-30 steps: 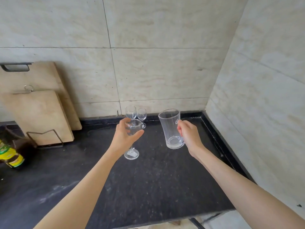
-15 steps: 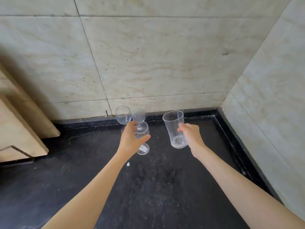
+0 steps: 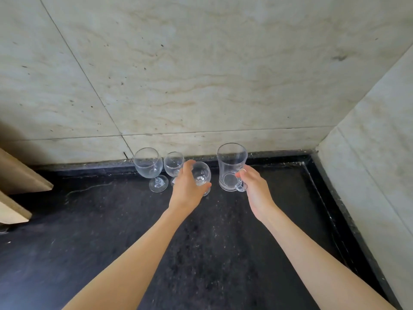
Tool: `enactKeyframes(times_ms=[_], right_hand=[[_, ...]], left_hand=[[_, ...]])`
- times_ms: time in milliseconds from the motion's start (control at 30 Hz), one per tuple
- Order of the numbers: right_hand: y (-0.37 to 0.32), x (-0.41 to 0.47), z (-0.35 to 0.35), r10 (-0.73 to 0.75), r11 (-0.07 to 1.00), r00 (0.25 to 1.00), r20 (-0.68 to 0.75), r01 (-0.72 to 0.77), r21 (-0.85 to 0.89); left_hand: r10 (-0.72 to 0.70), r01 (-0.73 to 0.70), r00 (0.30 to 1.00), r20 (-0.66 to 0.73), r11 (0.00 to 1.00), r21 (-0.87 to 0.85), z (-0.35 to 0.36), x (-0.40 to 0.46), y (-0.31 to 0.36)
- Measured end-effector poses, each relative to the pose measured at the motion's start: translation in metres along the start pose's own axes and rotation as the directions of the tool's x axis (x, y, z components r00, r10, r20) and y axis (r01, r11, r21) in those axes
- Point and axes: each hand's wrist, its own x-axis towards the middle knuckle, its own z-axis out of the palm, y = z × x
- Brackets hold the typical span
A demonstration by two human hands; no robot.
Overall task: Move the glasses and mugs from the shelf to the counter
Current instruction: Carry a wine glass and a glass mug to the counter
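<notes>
**A:** What are the hands doing?

**B:** I see my left hand (image 3: 186, 190) wrapped around the bowl of a small wine glass (image 3: 201, 175). The fingers curl over the far side and the thumb sits on the near side. The glass stands up straight, low over the black bench (image 3: 111, 231). I cannot tell if its foot touches the bench, because the hand hides most of it.

**A:** And the other one?

**B:** My right hand (image 3: 257, 193) holds a tall clear glass mug (image 3: 231, 168) by its handle. The fingers are curled at the handle, low on the right side of the mug. The mug is upright, and its bottom looks like it sits on the bench, near the back wall.

**A:** How close are the two?

**B:** The mug is just to the right of the small wine glass, with a little gap between them.

**A:** What else is near?

**B:** Two more wine glasses stand on the bench to the left. The middle wine glass (image 3: 173, 164) is just beside my left hand. The big wine glass (image 3: 148, 167) is furthest left. All are in a row by the tiled wall (image 3: 201, 74).

**A:** Anything further out?

**B:** Wooden boards (image 3: 20, 177) lean at the far left edge. Another tiled wall closes the corner on the right.
</notes>
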Motion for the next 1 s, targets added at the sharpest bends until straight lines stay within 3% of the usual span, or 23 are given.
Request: enactKeyframes(times_ms=[733, 1000], right_hand=[[0.032, 0.037, -0.007, -0.005, 0.998, 0.998, 0.068, 0.001, 0.064], [0.028, 0.039, -0.017, -0.040, 0.992, 0.999, 0.013, 0.041, -0.118]], left_hand=[[-0.010, 0.013, 0.999, -0.032, 0.995, 0.097, 0.029, 0.043, 0.006], [-0.059, 0.059, 0.998, 0.004, 0.994, 0.087, 0.029, 0.043, 0.010]])
